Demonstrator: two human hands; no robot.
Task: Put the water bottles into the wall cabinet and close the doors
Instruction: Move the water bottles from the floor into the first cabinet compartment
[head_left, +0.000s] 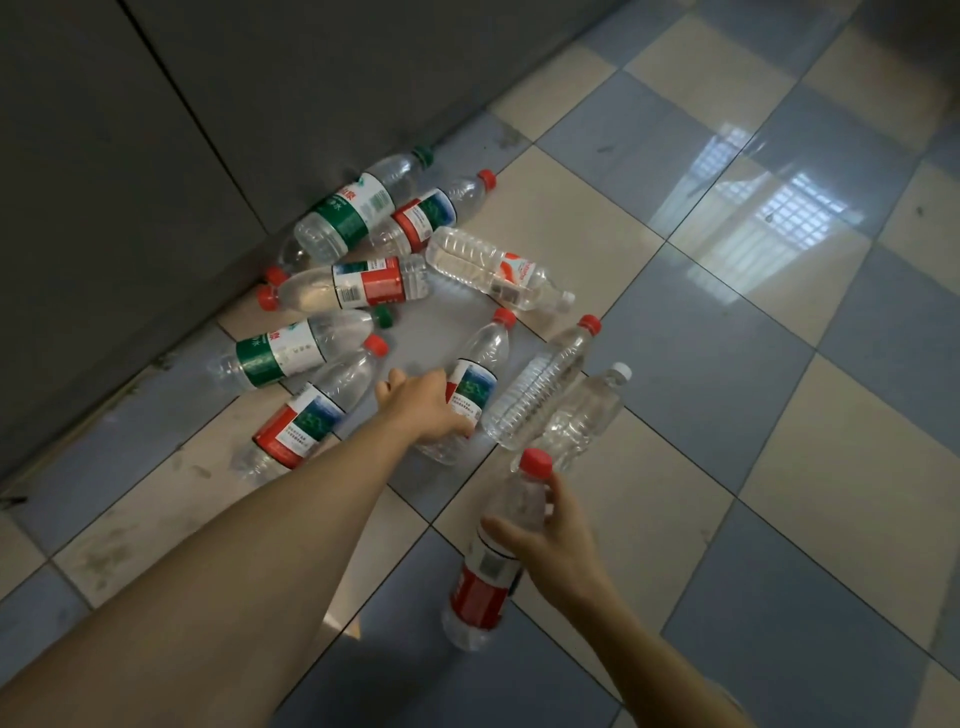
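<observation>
Several clear plastic water bottles lie on the tiled floor (675, 467) beside a grey cabinet front (130, 182). My left hand (421, 405) reaches down and grips a red-capped bottle (480, 364) with a red, white and green label that lies on the floor. My right hand (550, 535) holds another red-capped bottle (491, 566) by its upper body, lifted above the floor. Just right of my left hand lie an unlabelled ribbed bottle (545, 384) and a white-capped bottle (587, 410). A red-labelled bottle (306, 415) lies left of my left wrist.
Further bottles lie closer to the cabinet: green-labelled ones (353, 208) (291, 348), red-labelled ones (363, 283) (431, 213) and one with a white cap (498, 267). The checkered blue and cream floor stretches to the right. The grey cabinet doors are shut.
</observation>
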